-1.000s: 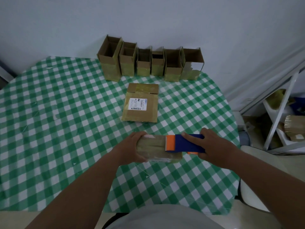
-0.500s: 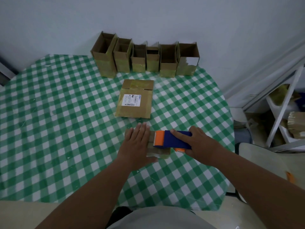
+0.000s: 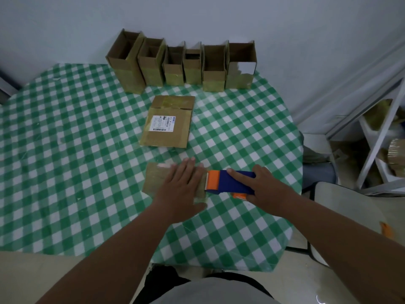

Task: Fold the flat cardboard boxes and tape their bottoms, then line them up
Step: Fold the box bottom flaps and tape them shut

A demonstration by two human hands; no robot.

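Left hand (image 3: 183,185), fingers flat, presses a cardboard box (image 3: 156,179) at the checked surface's (image 3: 65,150) near centre; right hand (image 3: 266,189) grips a tape dispenser (image 3: 228,182) at its right edge.

Green-white checked tablecloth (image 3: 65,150) over table; white shelf frame (image 3: 381,137) at right; pale wall (image 3: 197,16) behind.

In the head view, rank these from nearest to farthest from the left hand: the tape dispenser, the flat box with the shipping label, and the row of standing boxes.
From the left hand:
1. Tape dispenser, just right of it.
2. Flat box with the shipping label, mid-table, beyond the fingertips.
3. Row of standing boxes, along the far edge by the wall.
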